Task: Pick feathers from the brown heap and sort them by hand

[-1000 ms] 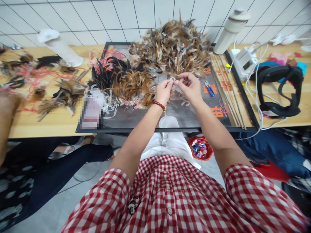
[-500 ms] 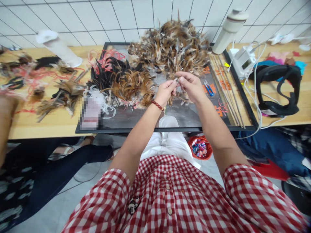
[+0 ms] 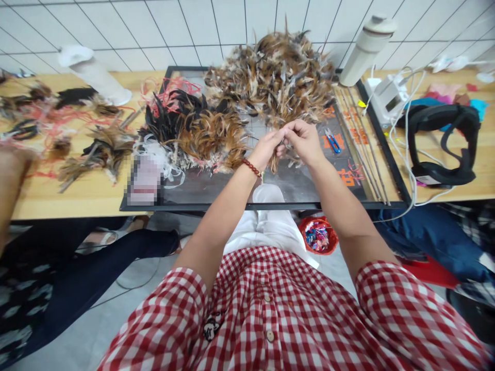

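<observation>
Both hands, left hand and right hand, pinch one small feather bundle between closed fingertips, above the tray. Risk: any slackening would likely shed feathers into the loose pile close behind

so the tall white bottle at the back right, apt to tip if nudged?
Probably. The white bottle is tall and narrow and shows leaning in this view, so a push near the cap likely topples it. It would then likely roll, being round. Feathers and white cables crowd its base, so a snag seems possible.
</observation>
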`<act>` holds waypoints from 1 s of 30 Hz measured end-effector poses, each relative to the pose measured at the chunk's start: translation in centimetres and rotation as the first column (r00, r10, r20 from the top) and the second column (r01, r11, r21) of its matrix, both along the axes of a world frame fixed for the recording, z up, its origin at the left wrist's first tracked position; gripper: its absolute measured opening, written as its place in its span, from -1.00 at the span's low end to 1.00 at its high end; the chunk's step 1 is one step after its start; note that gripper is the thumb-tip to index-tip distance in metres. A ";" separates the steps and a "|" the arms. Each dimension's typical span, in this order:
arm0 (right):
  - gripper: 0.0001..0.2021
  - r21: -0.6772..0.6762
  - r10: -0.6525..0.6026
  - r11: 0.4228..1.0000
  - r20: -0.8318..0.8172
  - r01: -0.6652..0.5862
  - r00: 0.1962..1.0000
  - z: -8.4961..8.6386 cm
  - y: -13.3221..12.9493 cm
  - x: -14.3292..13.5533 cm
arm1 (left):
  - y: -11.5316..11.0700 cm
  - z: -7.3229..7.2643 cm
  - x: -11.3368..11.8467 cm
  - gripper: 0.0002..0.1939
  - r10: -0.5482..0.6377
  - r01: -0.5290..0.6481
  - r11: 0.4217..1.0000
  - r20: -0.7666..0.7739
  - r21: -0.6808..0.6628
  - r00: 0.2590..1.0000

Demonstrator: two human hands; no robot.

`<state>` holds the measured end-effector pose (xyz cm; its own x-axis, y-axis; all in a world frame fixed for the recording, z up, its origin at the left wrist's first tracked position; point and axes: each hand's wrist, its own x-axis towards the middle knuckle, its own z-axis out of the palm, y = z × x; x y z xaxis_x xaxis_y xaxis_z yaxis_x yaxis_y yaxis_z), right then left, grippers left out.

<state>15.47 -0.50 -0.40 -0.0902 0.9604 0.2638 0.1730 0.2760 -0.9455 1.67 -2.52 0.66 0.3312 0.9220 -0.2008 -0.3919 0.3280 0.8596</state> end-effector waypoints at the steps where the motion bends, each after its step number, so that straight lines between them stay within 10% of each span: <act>1: -0.43 -0.007 0.002 1.000 -0.008 -0.002 1.000 -0.1 0.0 -0.1 | 0.0 0.0 0.0 -0.63 0.004 -0.004 1.000 -0.003 -0.003 1.000; 10: -0.45 -0.054 -0.004 0.999 -0.061 0.000 0.998 0.0 -0.4 -0.6 | -0.1 0.4 -0.8 -0.71 -0.139 0.148 0.984 0.093 -0.099 0.986; 20: -0.76 0.292 -0.277 0.942 0.390 0.168 0.878 -1.0 1.5 2.3 | 1.0 0.0 -0.9 -0.75 0.208 -0.200 0.974 0.081 -0.104 0.975; 25: -0.81 0.260 -0.223 0.965 0.744 0.035 0.629 -0.4 0.0 1.7 | 1.9 -0.1 -1.5 -0.73 0.431 -0.403 0.898 0.160 -0.177 0.888; 30: -0.87 0.137 -0.125 0.990 0.788 0.026 0.603 -0.5 -0.2 0.9 | 2.3 -0.6 -1.6 -0.70 0.479 -0.452 0.870 0.123 -0.198 0.869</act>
<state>16.33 -0.73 -0.95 -0.2396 0.9458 0.2192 0.8656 0.3104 -0.3930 0.09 -0.22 0.04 -0.0883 0.9372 -0.3375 -0.6622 0.1979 0.7227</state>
